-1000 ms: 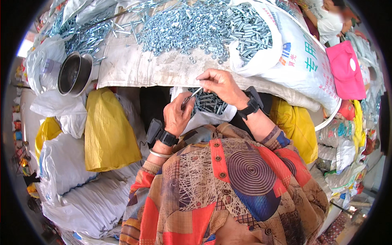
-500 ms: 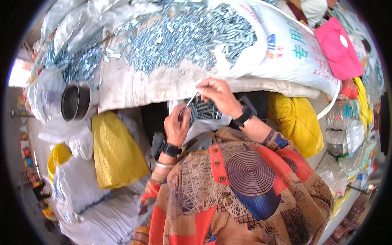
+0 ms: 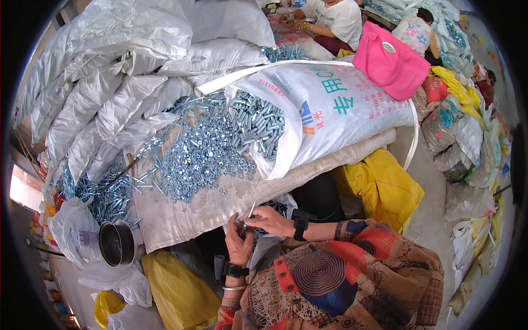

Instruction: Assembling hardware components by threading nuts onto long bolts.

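My hands are together just off the front edge of the cloth-covered work surface (image 3: 165, 225). A thin shiny metal bolt (image 3: 252, 210) stands upright between them, its upper end showing above the fingers. My right hand (image 3: 270, 221) pinches it from the right. My left hand (image 3: 238, 246) is closed at its lower part, which the fingers mostly hide. Below the hands, partly covered, lies a white bag with metal pieces in it. Beyond them a pile of small metal nuts (image 3: 195, 159) spreads over the surface. Metal sleeves (image 3: 258, 124) spill from the mouth of a white printed sack (image 3: 352, 115).
Long bolts (image 3: 99, 195) lie heaped at the left, near a dark round pot (image 3: 116, 245). Stuffed white sacks (image 3: 126, 104) stack behind. Yellow sacks (image 3: 179, 291) flank me. A pink bag (image 3: 390, 60) rests on the printed sack. Another person (image 3: 335, 25) sits at the far side.
The view has swung, showing more of the far side. My right hand has come down close to my left, and less of the bolt shows between them.
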`<state>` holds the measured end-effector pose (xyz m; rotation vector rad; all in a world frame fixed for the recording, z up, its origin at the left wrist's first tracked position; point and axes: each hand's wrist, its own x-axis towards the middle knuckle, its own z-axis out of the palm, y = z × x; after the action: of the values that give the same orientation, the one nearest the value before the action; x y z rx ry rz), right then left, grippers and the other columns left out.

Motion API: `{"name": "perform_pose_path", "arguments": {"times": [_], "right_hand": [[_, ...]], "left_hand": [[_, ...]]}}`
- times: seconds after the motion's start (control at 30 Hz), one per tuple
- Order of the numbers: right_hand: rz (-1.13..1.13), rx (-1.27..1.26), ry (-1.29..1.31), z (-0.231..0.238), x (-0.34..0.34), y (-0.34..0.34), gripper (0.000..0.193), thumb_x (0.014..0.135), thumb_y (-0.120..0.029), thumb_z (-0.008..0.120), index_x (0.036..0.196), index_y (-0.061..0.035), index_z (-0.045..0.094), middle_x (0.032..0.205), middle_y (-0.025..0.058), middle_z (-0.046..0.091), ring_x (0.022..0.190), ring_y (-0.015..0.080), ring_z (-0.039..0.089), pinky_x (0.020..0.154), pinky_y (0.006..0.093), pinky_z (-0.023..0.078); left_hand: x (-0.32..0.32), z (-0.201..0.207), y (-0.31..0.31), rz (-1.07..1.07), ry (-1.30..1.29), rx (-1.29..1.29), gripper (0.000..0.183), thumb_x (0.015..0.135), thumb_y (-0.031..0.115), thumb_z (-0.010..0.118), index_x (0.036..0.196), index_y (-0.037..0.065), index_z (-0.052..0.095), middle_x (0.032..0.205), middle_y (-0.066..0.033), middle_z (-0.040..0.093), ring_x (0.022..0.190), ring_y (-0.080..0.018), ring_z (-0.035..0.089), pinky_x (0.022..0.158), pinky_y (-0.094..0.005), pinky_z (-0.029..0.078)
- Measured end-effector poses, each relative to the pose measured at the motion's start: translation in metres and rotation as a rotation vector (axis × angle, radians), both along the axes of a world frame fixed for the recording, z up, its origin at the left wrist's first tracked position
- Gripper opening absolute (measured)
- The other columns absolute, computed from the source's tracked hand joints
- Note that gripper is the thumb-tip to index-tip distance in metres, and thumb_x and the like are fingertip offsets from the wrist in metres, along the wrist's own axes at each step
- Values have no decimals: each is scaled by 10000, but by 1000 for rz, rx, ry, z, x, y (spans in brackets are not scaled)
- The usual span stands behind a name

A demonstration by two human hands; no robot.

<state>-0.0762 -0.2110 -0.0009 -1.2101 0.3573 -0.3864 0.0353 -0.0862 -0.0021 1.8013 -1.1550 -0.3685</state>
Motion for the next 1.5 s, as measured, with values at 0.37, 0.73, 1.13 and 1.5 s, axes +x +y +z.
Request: {"name": "perform_pose_path", "arguments": {"times": [0.37, 0.73, 1.13, 1.5], "right_hand": [[49, -1038, -22, 38, 58, -59, 223, 919, -176, 611, 933, 39, 553, 895, 202, 564, 824, 429, 604, 691, 495, 457], [-39, -1156, -15, 23, 67, -61, 289, 892, -275, 658, 862, -1, 569, 872, 163, 569, 790, 392, 610, 682, 463, 485], [-92, -828, -93, 12, 95, -55, 460, 731, -114, 773, 1153, -58, 598, 1102, 168, 656, 1026, 378, 628, 874, 422, 508], [-144, -491, -90, 9, 68, -50, 557, 1041, -414, 449, 1387, 21, 474, 974, 84, 672, 936, 163, 604, 874, 319, 474]], "left_hand": [[55, 58, -36, -58, 73, -211, 344, 970, 184, 603, 1245, -21, 578, 1098, -117, 595, 908, -199, 587, 808, -314, 485], [57, 75, -56, 9, -196, -182, 45, 881, 20, 669, 918, 11, 645, 815, -107, 621, 687, -219, 616, 617, -310, 481], [74, 68, -66, 7, -299, -277, 105, 860, 33, 686, 848, -5, 588, 733, -143, 544, 642, -294, 557, 568, -368, 435], [76, 59, -61, 86, -221, -227, 111, 854, 48, 729, 875, 15, 625, 781, -85, 624, 666, -180, 609, 613, -293, 481]]}}
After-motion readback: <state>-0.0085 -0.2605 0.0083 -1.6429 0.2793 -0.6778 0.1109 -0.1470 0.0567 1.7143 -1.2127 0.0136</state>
